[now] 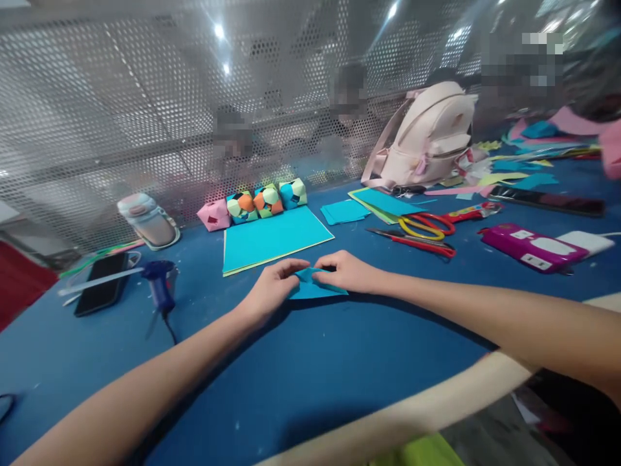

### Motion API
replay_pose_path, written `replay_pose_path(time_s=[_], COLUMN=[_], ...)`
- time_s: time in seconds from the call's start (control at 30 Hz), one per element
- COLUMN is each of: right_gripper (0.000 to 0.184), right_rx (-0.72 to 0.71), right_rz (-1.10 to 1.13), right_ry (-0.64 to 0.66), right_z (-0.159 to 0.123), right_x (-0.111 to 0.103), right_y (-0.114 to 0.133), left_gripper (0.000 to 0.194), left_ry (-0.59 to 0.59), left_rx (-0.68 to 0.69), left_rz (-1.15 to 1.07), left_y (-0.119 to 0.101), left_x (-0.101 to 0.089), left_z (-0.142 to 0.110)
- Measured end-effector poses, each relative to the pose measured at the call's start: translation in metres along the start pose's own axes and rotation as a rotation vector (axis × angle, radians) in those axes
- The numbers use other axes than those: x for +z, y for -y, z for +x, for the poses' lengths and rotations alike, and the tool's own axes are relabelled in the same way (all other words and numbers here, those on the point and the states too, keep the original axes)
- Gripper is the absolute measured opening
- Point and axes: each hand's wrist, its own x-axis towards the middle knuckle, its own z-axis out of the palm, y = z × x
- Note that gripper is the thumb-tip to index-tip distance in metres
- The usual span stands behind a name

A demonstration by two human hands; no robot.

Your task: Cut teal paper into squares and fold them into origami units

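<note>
A small piece of folded blue paper (317, 291) rests on the blue table between both hands. My left hand (275, 285) pinches its left side, thumb and index finger closed on the upper edge. On the right side, my right hand (342, 272) grips the same paper with bent fingers. Part of the folds is hidden under the fingertips. Just beyond the hands lie large blue and yellow sheets (272, 241), stacked. Behind these stands a row of folded paper shapes, among them a pink one (214, 215) and a multicoloured one (268, 200).
To the right lie scissors (422, 228), a purple power strip (533, 247) and a dark phone (546, 200). A pale backpack (429, 139) leans near the perforated metal screen (145, 103). On the left are a blue glue gun (161, 283), a phone (103, 283) and a bottle (148, 221).
</note>
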Motion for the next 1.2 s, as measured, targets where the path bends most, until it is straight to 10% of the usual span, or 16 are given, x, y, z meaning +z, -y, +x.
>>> replay_pose_path(time_s=[0.7,1.2], right_gripper=[0.032,0.018], right_rx=[-0.191,0.043], right_rz=[-0.055,0.134], right_ry=[-0.071,-0.099], right_z=[-0.020,-0.024], right_x=[-0.004,-0.007], right_y=[-0.001,0.017], left_gripper=[0.029,0.019], left_ry=[-0.110,-0.063], left_rx=[-0.137,-0.155], left_rz=[-0.230,-0.154], left_y=[0.006,-0.005], left_x=[0.004,0.010], left_z=[-0.007,-0.020])
